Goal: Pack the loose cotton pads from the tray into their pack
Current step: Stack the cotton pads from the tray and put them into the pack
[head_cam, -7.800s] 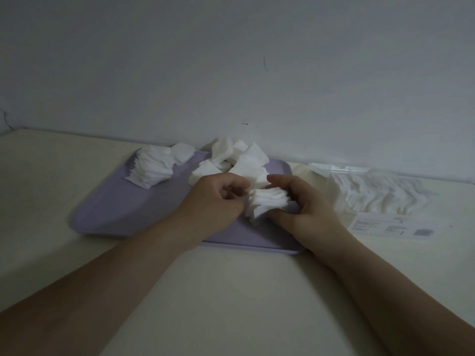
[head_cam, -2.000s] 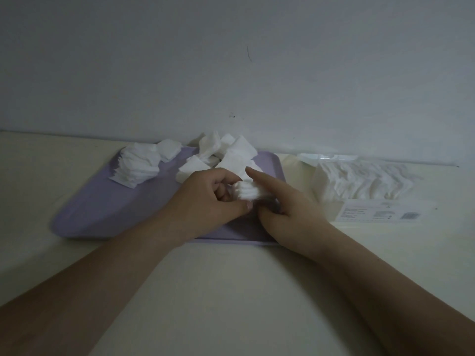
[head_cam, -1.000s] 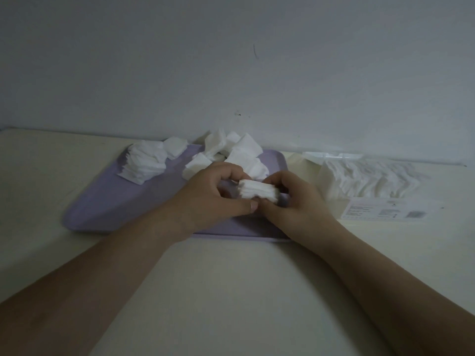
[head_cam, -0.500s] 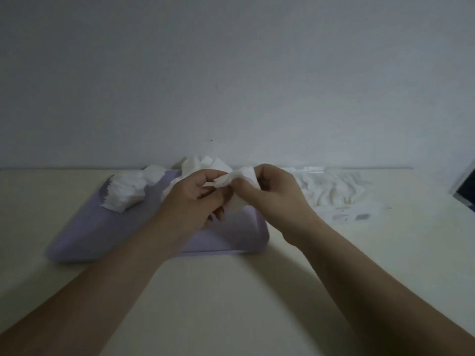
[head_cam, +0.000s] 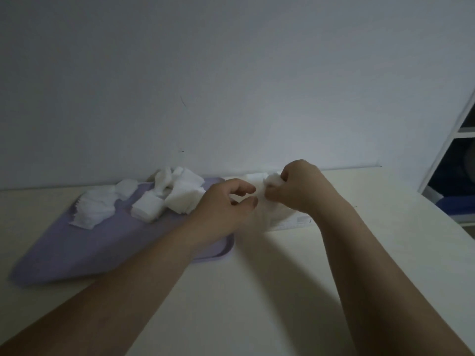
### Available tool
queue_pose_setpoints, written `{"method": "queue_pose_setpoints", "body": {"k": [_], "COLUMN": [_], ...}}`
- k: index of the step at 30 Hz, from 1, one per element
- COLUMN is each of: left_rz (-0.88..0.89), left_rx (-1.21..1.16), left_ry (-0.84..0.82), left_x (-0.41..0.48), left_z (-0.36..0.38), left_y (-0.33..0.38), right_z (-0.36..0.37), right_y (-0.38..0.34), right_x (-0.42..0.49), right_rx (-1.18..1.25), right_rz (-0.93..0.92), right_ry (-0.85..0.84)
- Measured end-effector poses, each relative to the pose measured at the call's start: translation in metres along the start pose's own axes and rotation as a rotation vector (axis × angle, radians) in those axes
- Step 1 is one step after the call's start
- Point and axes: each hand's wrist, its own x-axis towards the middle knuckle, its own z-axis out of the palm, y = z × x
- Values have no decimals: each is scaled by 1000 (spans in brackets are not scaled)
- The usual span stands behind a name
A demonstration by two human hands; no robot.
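Centre-right, the right hand (head_cam: 299, 187) clutches a wad of cotton pads (head_cam: 272, 180) over the pack (head_cam: 285, 218), the left hand (head_cam: 226, 209) loosely open, seemingly empty; next comes pushing them inside.

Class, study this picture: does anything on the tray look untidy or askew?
Yes. The left stack on the tray is fanned out and slanted, and the rear pads lie jumbled at odd angles. Nothing looks damaged.
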Motion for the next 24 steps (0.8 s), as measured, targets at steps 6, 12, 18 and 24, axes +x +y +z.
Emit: {"method": "queue_pose_setpoints", "body": {"k": [6,12,18,24], "left_rz": [7,31,31,37], "left_rx": [50,15,-13,24], "left_ry": [-24,-62,-37,-80], "left_x": [0,0,0,-2], "left_z": [17,23,24,24], "left_y": [-3,-1,-2,-2], "right_z": [-15,7,8,6], "right_y": [6,0,1,7], "right_x": [1,0,3,5], "right_rx": [-106,-273,-286,-272], "right_rz": [57,62,78,105], "right_ry": [-63,-32,41,6]}}
